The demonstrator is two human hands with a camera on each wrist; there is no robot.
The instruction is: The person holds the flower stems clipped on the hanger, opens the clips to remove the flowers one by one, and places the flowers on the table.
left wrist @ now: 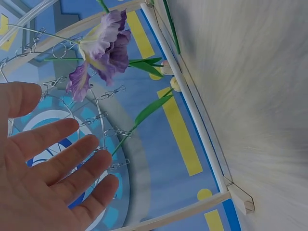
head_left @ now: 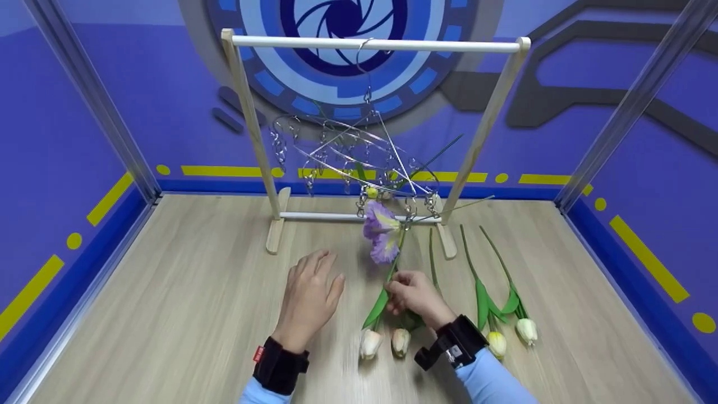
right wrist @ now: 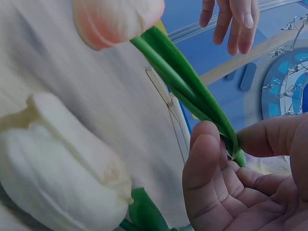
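Observation:
My right hand (head_left: 415, 297) pinches the green stem and leaf of a pale pink artificial tulip (head_left: 370, 343) between thumb and fingers. That tulip's peach-tinted head (right wrist: 118, 21) is near the camera in the right wrist view. Beside it is a second pale tulip (head_left: 400, 342), its stem partly hidden by the hand. My left hand (head_left: 308, 297) is held to the left with fingers extended, holding nothing. Ahead of both hands, a purple iris-like flower (head_left: 382, 233) hangs at the low side of a tilted metal clip hanger (head_left: 359, 148).
The hanger hooks over the white top bar (head_left: 437, 45) of a wooden-sided rack (head_left: 252, 123). A yellow bud (head_left: 372, 192) and other stems also hang from it. On the right of the table lie a yellowish tulip (head_left: 496, 343) and a white tulip (head_left: 527, 331).

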